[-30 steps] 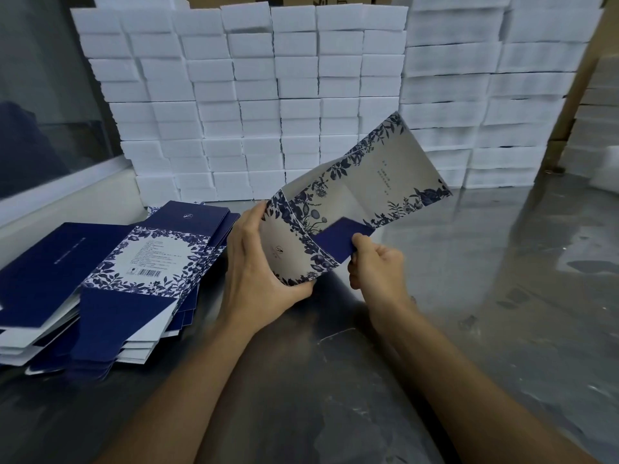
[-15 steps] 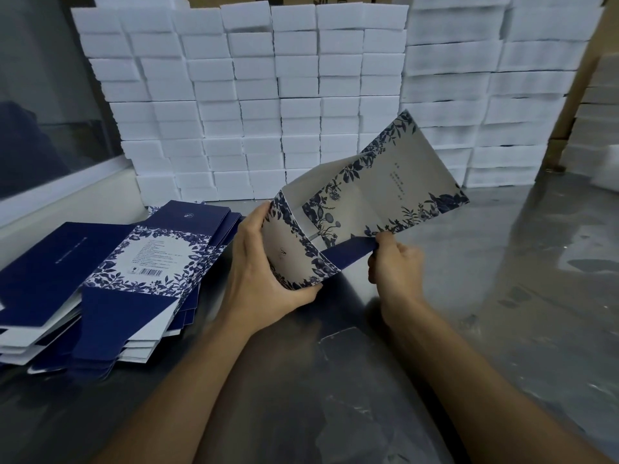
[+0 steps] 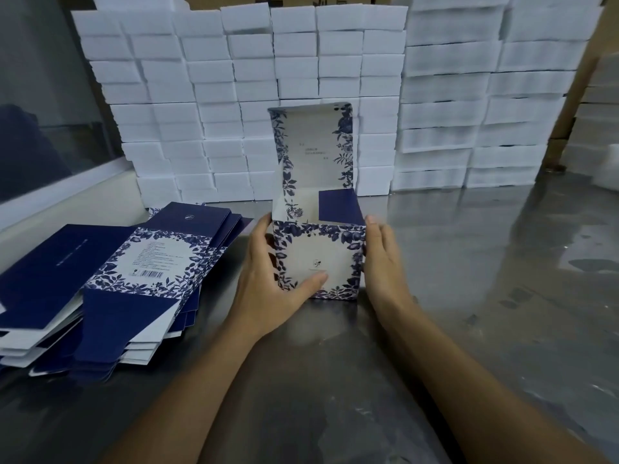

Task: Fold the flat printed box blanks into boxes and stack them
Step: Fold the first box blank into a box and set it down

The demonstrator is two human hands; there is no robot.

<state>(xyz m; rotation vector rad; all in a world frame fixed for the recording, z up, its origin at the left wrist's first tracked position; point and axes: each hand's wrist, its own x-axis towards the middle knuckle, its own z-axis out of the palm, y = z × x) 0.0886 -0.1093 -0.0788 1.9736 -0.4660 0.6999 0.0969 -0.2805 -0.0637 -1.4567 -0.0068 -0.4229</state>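
Left hand: curled round the left wall of the box, with the thumb laid across its front face.
Right hand: pressed flat against the right wall, fingers straight, nothing pinched.
Box: stood upright on the table between the two hands; the blue floral lid panel is raised at the back and a navy flap is seen inside at the right.
Flat blanks: piled at the left of the table, just beside the left hand; a barcode panel lies on top.
Table: a grey, glossy surface in which reflections are seen.
Foam blocks: stacked in white columns along the back, behind the box.
Window: set at the far left, above a pale ledge.
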